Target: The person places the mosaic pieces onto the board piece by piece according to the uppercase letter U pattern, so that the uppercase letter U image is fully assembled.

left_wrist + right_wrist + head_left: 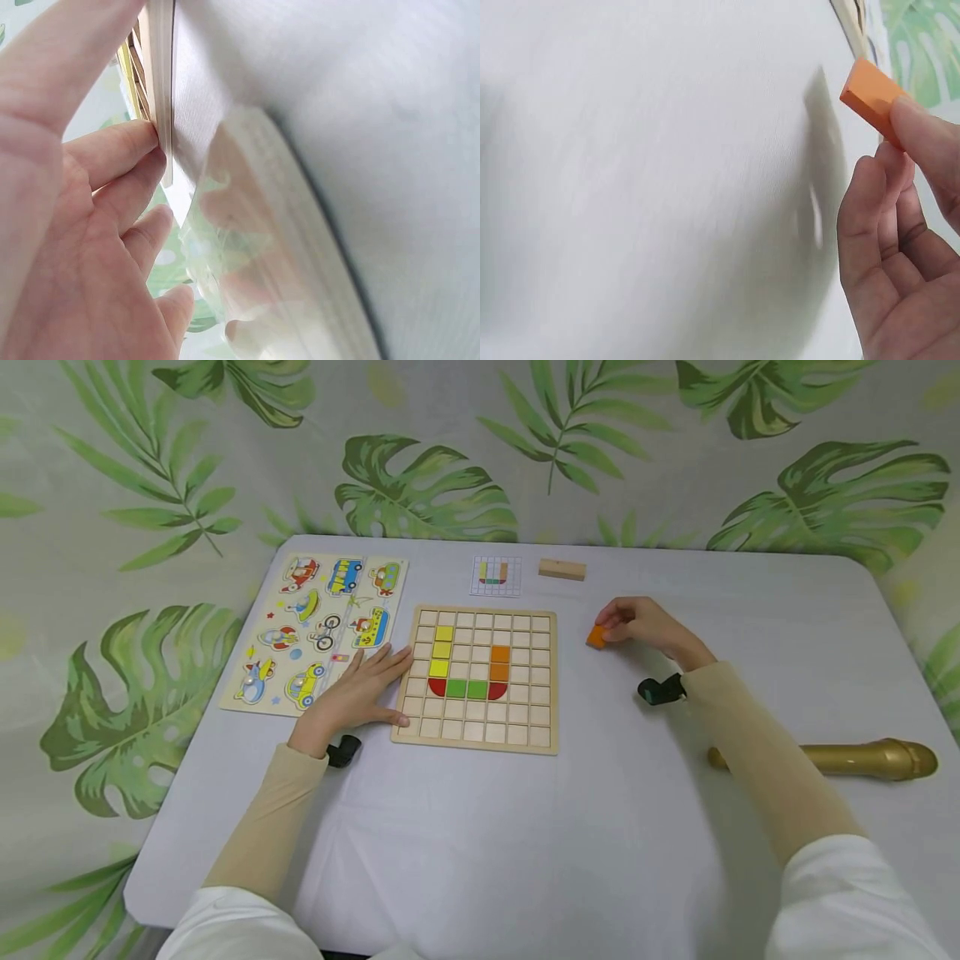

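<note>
Between thumb and fingers, my right hand (637,625) pinches an orange square tile (871,93), held right of the wooden grid board (549,693). The right wrist view shows the tile above the white cloth, its shadow below. My left hand (358,691) lies with spread fingers at the board's left edge, thumb and fingertips touching the frame. On the board, yellow tiles (441,650) form a left column and two orange tiles (499,662) a shorter right one. Two green tiles (467,689) lie between two red rounded corner tiles (497,692) along the bottom.
Behind the board lie a pattern card (496,577) with a similar coloured shape and a wooden block (562,569). A picture puzzle board (262,602) with vehicles sits at the left, partly under my left hand. A gold cylindrical object (862,758) lies by my right forearm.
</note>
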